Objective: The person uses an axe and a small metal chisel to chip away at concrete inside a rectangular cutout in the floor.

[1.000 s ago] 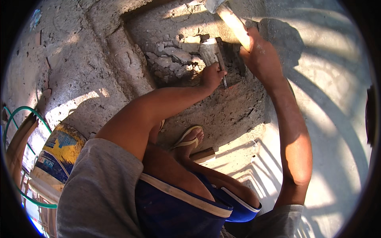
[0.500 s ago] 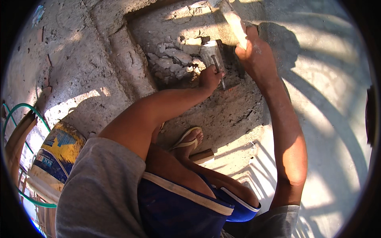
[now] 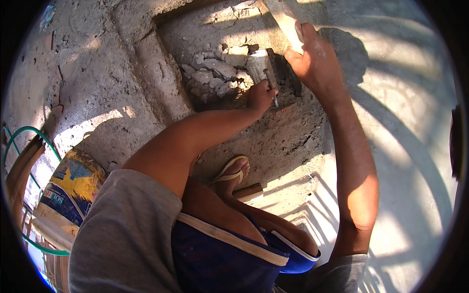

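Note:
My left hand [image 3: 261,96] is closed around a thin metal rod with a flat head, like a chisel or large nail [image 3: 274,99]. Its lower tip points at the rough edge of a dug-out pit. Just behind the rod, a pale pipe stub [image 3: 258,59] stands in the pit. My right hand [image 3: 316,61], up and to the right, grips a pale wooden handle [image 3: 283,23]. The far end of that handle runs toward the top edge of the view, and what it carries there cannot be made out.
Broken mortar chunks [image 3: 215,73] lie in the pit, left of the pipe. A raised cement ledge [image 3: 159,80] borders it. Smooth concrete floor [image 3: 405,146] spreads to the right. A yellow and blue bucket [image 3: 71,188] and a green hose [image 3: 29,129] are at far left. My sandalled foot [image 3: 235,173] is below the pit.
My right hand has shifted slightly up and left with the wooden handle. The metal rod's top has dipped a little in my left hand, which stays nearly in place.

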### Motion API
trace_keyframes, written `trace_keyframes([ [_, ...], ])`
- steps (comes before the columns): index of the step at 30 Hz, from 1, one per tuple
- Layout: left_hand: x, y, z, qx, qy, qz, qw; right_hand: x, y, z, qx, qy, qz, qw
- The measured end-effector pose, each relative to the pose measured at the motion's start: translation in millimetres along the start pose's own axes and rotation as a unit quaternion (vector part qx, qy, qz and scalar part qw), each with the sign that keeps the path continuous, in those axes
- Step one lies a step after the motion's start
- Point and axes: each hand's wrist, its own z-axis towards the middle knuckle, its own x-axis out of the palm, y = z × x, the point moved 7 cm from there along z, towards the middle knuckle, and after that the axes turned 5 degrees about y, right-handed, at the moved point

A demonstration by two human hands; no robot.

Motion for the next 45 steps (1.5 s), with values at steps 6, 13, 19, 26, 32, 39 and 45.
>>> trace_keyframes([
  [6, -1.9, -7.5, 1.4, 0.018, 0.020, -0.005, 1.000, 32.3, -37.6, -20.5, 0.068, 0.157, -0.050, 0.984],
  [13, 2.6, -1.8, 0.6, 0.026, 0.001, 0.042, 0.999, 26.6, -44.9, -26.1, 0.067, 0.188, -0.043, 0.979],
  [19, -0.6, -7.0, -1.3, 0.010, -0.003, 0.048, 0.999, -21.2, -9.3, 3.9, 0.039, -0.027, 0.002, 0.999],
  [26, -3.8, -17.0, -0.5, 0.028, -0.006, 0.100, 0.995, 36.4, -38.2, -9.4, 0.121, 0.243, -0.082, 0.959],
  [32, -2.1, 3.2, 0.4, -0.001, -0.019, 0.004, 1.000, 15.1, -33.3, 14.3, -0.033, 0.183, -0.111, 0.976],
  [39, -3.2, 0.8, -5.0, 0.011, -0.067, -0.026, 0.997, -6.1, -11.1, 11.5, -0.032, -0.043, 0.031, 0.998],
  [45, 0.7, -3.1, 2.3, 0.009, -0.035, 0.024, 0.999, 64.2, -59.4, -15.5, 0.139, 0.376, -0.114, 0.909],
])
